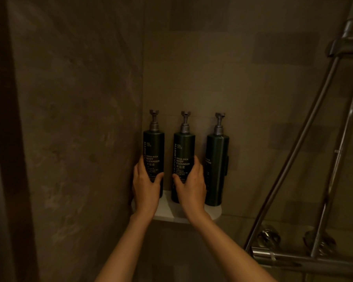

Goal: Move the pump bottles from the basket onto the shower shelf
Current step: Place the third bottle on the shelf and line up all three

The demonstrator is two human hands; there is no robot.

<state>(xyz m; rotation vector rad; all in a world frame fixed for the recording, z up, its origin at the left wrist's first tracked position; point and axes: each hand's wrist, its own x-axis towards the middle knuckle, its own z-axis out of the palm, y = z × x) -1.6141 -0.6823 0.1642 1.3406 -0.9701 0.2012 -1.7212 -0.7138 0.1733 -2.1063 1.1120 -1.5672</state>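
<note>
Your two bare forearms are reaching up from the bottom of the view toward the corner shelf (165, 210), a pale rounded ledge where the two shower walls meet. Your left hand (146, 188) is wrapping its fingers around the lower half of the left body cleanser bottle (153, 151), and your right hand (192, 186) is gripping the middle body cleanser bottle (184, 157) the same way, thumb on the front, fingers curled behind. Both dark green labels are reading "MEGA-RICH BODY CLEANSER" with Chinese characters beneath; a brand name ending in "ROTH" is running vertically up the side. The third pump bottle (217, 169) is standing untouched just beside your right hand, its label mostly hidden. All three are standing upright on the shelf, long axes vertical, grey pump heads pointing up. A chrome shower rail (293, 155) is slanting down the right.
</note>
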